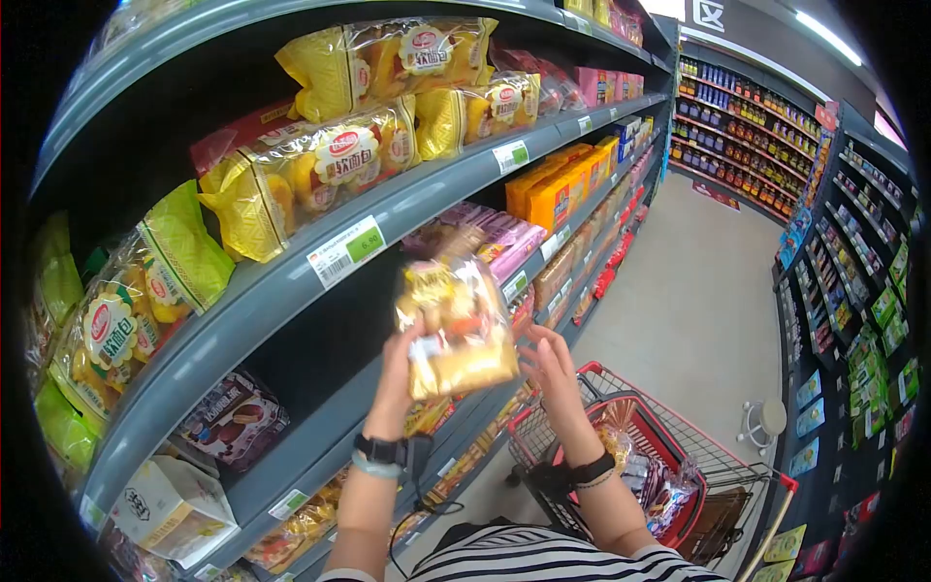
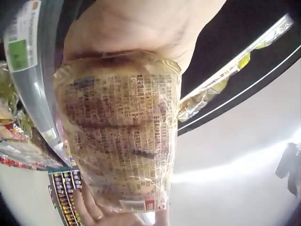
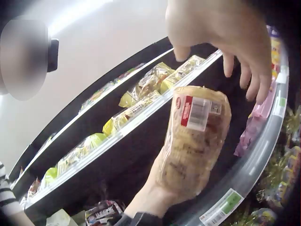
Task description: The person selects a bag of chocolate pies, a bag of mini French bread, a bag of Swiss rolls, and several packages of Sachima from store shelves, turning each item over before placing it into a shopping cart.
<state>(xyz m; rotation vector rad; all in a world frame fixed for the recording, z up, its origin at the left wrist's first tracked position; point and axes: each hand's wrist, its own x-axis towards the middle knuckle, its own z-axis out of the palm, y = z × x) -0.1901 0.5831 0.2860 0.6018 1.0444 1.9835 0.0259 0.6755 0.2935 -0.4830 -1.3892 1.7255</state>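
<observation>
A clear and yellow bag of bread is gripped by my left hand in front of the shelves. In the left wrist view, the printed back of the bread bag lies against the palm. The right wrist view shows a barcode label near one end of the bread bag, with the left hand at its lower end. My right hand is beside the bag, fingers extended and apart from it. From the right wrist, this hand appears with its fingers spread and nothing in them.
Bagged soft bread lines the shelf above, over a price tag. Purple packages sit on the shelf behind. A shopping cart holding a red basket with goods stands at my right. A white stool is farther along the aisle.
</observation>
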